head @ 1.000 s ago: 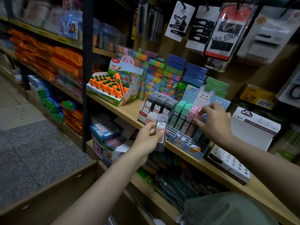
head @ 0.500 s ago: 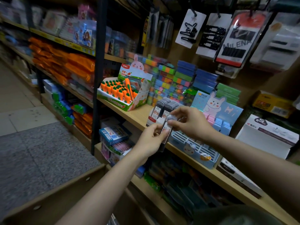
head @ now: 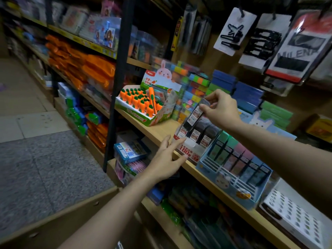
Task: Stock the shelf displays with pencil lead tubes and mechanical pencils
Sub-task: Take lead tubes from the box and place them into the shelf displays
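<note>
Right hand (head: 221,108) pinches a lead tube (head: 195,114) by its top, long axis slanting down-left, just above the lead box (head: 193,150); left hand (head: 168,159), fingers spread and empty, waits by the box front.

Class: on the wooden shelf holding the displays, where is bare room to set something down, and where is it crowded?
Bare wood shows between the carrot display and the lead tube display, and along the shelf front edge. Behind, stacked colourful packs crowd it.
</note>
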`<state>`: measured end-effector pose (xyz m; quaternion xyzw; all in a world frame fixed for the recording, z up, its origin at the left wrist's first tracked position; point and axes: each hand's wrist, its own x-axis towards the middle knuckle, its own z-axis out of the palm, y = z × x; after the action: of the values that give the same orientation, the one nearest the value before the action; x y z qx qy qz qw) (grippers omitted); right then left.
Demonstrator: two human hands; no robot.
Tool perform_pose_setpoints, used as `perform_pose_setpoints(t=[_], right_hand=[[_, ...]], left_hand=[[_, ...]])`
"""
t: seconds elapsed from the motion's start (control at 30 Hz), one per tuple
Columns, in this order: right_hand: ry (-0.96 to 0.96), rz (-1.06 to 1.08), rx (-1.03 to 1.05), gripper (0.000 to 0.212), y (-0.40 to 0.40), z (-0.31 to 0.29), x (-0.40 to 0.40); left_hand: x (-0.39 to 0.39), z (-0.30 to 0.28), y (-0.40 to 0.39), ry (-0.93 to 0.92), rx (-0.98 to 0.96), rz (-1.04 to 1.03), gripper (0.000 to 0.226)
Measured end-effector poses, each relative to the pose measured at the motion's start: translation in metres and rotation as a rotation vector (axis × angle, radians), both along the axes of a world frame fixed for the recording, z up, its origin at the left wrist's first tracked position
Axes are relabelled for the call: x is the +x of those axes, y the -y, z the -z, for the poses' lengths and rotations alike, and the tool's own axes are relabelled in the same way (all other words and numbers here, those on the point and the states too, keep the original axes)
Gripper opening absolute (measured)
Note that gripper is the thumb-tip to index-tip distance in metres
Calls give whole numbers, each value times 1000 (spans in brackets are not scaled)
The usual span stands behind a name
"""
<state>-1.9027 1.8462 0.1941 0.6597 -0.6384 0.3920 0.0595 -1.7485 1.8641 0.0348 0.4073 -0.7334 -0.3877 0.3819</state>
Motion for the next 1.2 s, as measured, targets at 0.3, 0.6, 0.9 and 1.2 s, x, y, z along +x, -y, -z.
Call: perform_pose_setpoints(t=[0.3,0.6,0.9,1.2], right_hand=[[-251,4,12,22,15,33,7],[-451,19,40,24,10,44,10],[-98,-67,-56,11,-51,39,12],[115,-342,269,9,-102,157,89]], left_hand=[[-6,6,6,-52,-144,10,51],[-6,9,8,-41,-227,11,59],[12,1,-13,-23,-285,-67,53],[98,73,-61,-201,204,-487,12]])
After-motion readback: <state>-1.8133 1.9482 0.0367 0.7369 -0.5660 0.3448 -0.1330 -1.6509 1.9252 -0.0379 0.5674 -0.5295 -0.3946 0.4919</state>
